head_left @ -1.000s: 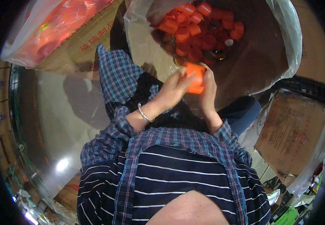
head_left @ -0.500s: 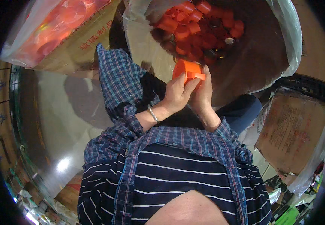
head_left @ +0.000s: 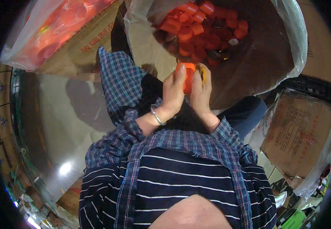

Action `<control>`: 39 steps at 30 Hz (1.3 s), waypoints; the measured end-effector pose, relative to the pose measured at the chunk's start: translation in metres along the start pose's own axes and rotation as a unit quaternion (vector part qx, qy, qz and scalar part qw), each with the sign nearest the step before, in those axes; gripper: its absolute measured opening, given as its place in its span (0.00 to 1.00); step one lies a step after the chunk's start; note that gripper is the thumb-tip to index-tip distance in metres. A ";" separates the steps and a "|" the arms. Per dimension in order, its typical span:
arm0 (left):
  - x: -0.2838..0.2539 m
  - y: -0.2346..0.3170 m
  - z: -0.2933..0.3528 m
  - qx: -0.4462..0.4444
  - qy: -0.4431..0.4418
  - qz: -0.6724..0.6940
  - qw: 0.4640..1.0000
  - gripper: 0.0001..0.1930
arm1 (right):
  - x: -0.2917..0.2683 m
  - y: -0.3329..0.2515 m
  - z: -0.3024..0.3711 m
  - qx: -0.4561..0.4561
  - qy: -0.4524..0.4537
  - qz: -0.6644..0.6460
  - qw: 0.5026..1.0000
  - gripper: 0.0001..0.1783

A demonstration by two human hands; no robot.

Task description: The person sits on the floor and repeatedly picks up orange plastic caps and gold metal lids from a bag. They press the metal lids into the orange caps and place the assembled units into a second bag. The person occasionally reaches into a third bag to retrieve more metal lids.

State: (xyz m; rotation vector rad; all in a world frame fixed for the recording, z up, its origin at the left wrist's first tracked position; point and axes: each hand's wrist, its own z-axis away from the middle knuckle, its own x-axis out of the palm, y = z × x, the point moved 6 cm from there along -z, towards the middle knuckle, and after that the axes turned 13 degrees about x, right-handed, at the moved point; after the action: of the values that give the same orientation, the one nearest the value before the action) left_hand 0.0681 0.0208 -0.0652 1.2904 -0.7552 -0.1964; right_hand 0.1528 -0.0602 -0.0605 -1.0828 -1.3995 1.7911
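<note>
both hands [head_left: 188,89] grip one orange cap [head_left: 188,76], bag-lined cap box [head_left: 288,38] ahead

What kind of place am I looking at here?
Probably a small workshop or packing room. Both hands hold an orange cap over a plastic-lined box of orange caps, with cardboard cartons and another bag of orange parts around.

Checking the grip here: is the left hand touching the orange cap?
Touching. The head view shows the left hand with fingers pressed against the orange cap.
</note>
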 end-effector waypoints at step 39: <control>-0.026 -0.032 -0.049 0.112 -0.498 -0.460 0.726 0.10 | -0.034 0.307 -0.287 -0.115 -0.025 0.521 0.846 0.15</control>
State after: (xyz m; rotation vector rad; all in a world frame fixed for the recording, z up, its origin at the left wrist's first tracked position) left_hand 0.0869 0.0642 -0.1084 1.6879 -0.9578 -1.7777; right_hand 0.4266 -0.0334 -0.3797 -2.2337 -1.1157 2.3793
